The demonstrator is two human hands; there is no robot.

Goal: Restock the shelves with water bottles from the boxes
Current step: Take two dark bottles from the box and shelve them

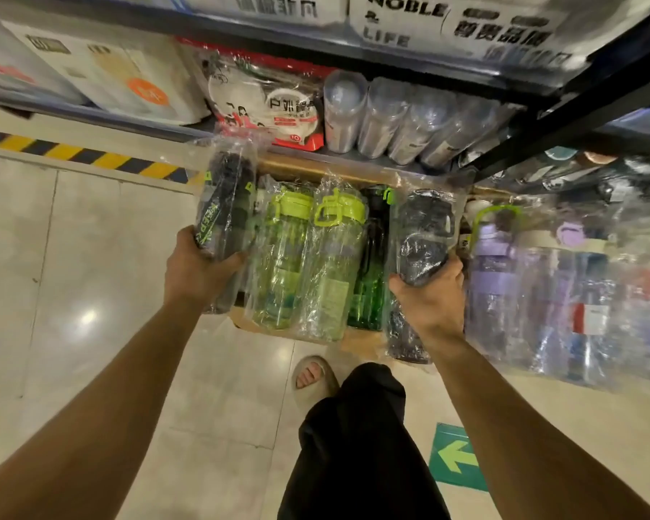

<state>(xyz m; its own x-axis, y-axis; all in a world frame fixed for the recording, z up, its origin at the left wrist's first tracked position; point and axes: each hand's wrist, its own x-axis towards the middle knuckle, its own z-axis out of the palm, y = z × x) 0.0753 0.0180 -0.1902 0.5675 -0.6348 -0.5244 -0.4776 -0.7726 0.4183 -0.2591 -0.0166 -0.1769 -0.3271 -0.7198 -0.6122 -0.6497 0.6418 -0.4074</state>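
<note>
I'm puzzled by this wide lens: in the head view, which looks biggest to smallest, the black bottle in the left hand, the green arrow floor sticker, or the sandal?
1. black bottle, held nearer the camera in the left hand.
2-3. arrow sticker and sandal: look alike, both partly hidden, so unranked.

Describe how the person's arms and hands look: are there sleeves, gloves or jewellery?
The left forearm and the right forearm are bare to the frame edge; no sleeve shows. The left hand and the right hand wear no gloves. No watch, bracelet or ring is visible on the wrists or the fingers that show.
</note>
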